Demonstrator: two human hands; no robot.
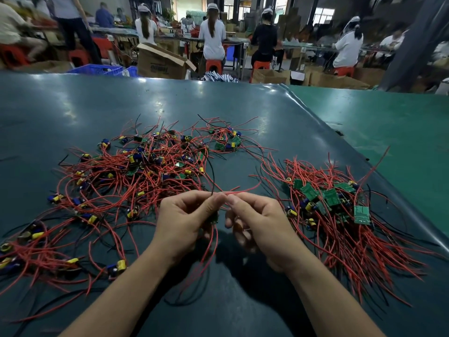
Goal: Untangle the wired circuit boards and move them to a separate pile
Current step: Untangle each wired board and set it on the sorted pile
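Both hands are raised over the dark surface [73, 105], close together at centre. The left hand [187, 222] has its fingers curled around a small green board [214, 218], which is mostly hidden. Thumb and forefinger pinch its wires [220, 193] at the top. The right hand [257, 222] pinches the same red wire bundle just beside the left fingertips, other fingers loosely curled. A red wire end [245, 189] sticks out to the right, a black wire [211, 176] rises from the pinch, and more red wire hangs below the left hand.

The tangled pile [136, 166] of boards with red and black wires sprawls across the left and centre of the surface. The sorted pile [337, 205] lies to the right, boards clustered at the far end and wires fanned toward the near edge. The two piles are apart, with the hands between them.

A green mat [388, 117] lies at far right. Seated workers [212, 32], boxes and crates are behind.
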